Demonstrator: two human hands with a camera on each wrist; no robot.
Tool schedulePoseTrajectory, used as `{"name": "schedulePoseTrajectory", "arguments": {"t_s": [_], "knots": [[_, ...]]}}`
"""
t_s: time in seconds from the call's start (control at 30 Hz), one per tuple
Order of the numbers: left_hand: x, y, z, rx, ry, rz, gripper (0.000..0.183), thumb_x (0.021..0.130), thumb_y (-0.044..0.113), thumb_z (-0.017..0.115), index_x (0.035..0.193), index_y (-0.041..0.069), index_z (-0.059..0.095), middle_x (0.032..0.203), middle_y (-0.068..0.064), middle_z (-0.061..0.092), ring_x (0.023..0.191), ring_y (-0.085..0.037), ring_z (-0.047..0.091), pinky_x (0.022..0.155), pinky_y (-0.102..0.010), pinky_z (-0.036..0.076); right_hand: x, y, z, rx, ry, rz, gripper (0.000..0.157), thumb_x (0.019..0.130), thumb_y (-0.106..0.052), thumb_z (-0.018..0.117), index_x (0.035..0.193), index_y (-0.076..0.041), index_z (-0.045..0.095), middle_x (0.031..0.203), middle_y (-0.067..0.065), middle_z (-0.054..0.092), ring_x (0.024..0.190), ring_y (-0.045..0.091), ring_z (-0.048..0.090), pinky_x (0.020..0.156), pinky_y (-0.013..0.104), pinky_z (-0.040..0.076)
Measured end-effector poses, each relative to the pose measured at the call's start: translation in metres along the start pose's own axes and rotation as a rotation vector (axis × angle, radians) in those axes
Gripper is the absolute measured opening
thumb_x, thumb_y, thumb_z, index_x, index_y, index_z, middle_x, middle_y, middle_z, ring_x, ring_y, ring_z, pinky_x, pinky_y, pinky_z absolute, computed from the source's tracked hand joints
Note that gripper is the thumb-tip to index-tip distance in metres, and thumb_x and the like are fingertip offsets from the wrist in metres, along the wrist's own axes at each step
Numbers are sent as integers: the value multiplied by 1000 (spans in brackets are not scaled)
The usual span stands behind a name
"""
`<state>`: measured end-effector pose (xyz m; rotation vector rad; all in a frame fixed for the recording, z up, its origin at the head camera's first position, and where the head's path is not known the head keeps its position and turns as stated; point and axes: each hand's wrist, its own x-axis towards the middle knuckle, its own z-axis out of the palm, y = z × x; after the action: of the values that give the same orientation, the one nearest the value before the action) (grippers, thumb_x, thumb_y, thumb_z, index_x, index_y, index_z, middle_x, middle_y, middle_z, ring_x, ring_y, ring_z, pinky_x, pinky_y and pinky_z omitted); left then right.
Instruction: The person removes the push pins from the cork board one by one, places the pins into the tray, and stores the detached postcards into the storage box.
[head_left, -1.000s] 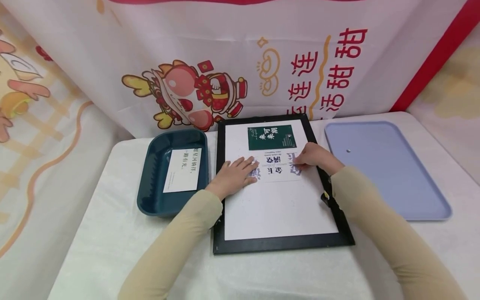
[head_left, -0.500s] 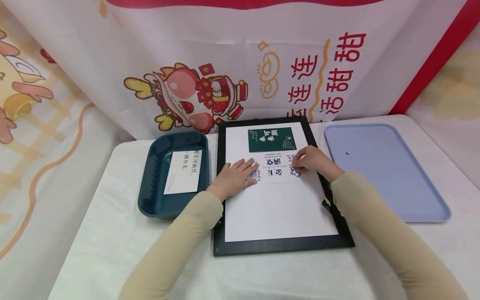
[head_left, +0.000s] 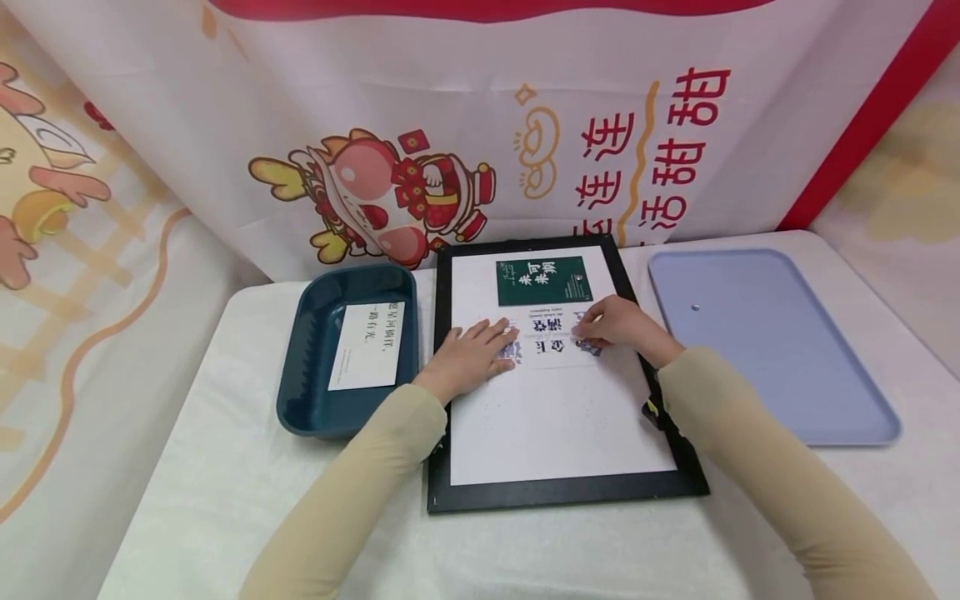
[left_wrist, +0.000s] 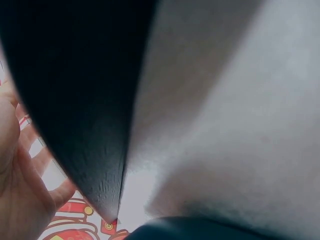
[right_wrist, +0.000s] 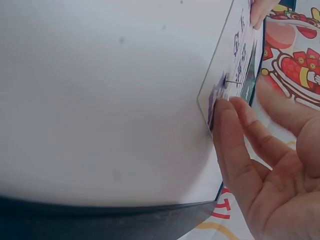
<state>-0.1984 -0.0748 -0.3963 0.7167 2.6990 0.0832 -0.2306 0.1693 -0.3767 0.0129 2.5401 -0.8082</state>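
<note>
A pale card with blue flowers and dark printed characters (head_left: 551, 333) lies on the white board (head_left: 562, 425), which has a black frame (head_left: 570, 496). On the card's left end my left hand (head_left: 467, 360) rests with spread, fairly straight fingers; its palm side shows beside the frame in the left wrist view. My right hand (head_left: 618, 327) is at the card's right end. In the right wrist view its fingertips (right_wrist: 222, 105) touch the card near the corner, with the thumb held apart. A thin pin (right_wrist: 234, 82) stands out from the card close to those fingers.
A green card (head_left: 543, 281) lies on the board just above the pale one. At the left, a dark teal tray (head_left: 300, 400) holds a white card (head_left: 367, 346). The light blue tray (head_left: 780, 350) at the right bears one small silver thing (head_left: 695, 307).
My right hand has shifted slightly left over the card's right end, covering more of its flower print. The left hand stays in place on the card.
</note>
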Motion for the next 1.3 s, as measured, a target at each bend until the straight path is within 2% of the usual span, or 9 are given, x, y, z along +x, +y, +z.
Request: {"name": "schedulePoseTrajectory", "arguments": {"t_s": [0.23, 0.47, 0.63, 0.93, 1.3], "knots": [[0, 0, 1, 7, -3, 0, 61, 98, 50, 36, 152, 29, 16, 161, 6, 10, 150, -21, 10, 120, -52, 14, 1, 0, 2, -18, -23, -31, 19, 82, -14, 73, 97, -3, 68, 77, 2, 63, 67, 12, 55, 61, 21, 42], [1, 0, 1, 7, -3, 4, 61, 98, 50, 36, 152, 29, 16, 161, 6, 10, 150, -22, 10, 120, -52, 14, 2, 1, 4, -27, -9, -45, 12, 84, -13, 70, 92, -4, 70, 74, 1, 65, 66, 11, 54, 61, 21, 42], [2, -1, 2, 11, 0, 0, 61, 99, 51, 35, 153, 29, 15, 161, 7, 10, 150, -21, 10, 120, -52, 13, 2, 1, 4, -48, 0, -63, 13, 86, -16, 69, 87, -4, 70, 72, 0, 64, 65, 11, 53, 59, 21, 40], [2, -2, 3, 7, -3, -10, 61, 99, 51, 34, 152, 30, 15, 161, 8, 9, 150, -20, 9, 120, -51, 12, 0, 1, 3, 10, 53, -71, 12, 85, -16, 66, 84, -4, 67, 72, 2, 63, 64, 12, 53, 58, 23, 40], [3, -2, 4, 7, -3, -9, 61, 98, 51, 34, 152, 30, 15, 161, 8, 9, 150, -20, 9, 120, -52, 12, -4, 6, -7, 97, 132, -93, 15, 89, -17, 64, 93, -3, 67, 88, 9, 68, 73, 14, 60, 65, 24, 48]]}}
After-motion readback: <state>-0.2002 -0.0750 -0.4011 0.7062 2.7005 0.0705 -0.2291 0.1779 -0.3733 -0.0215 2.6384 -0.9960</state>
